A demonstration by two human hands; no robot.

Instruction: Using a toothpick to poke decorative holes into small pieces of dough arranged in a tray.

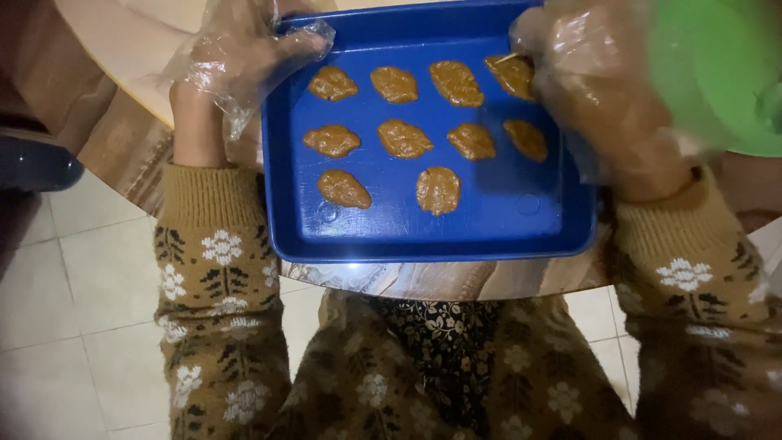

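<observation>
Head view, tray: your blue tray (505, 232) sits at the centre of the frame, near the table (122, 49) edge closest to you, within easy reach of both hands.
Head view, patties: ten flat brown patties (405, 138) lie in three rows across the upper part of the tray, apart from one another so none merge; the lower right of the tray floor is bare.
Head view, left hand: your left hand (236, 53), in a loose clear plastic glove, rests at the tray's upper left corner, fingers curled over the rim; this reads as steadying the tray. The grip is closed on the rim.
Head view, right hand: your right hand (586, 73), also gloved, is bent down at the upper right, fingertips touching the top-right patty (511, 75), pressing or setting it. Whether it pinches the patty, I cannot tell.
Head view, bowl: a green bowl (717, 73) stands at the far upper right, just beside the right hand.
Head view, sleeves: patterned knit sleeves (216, 269) reach in from the lower frame, wrists raised.
</observation>
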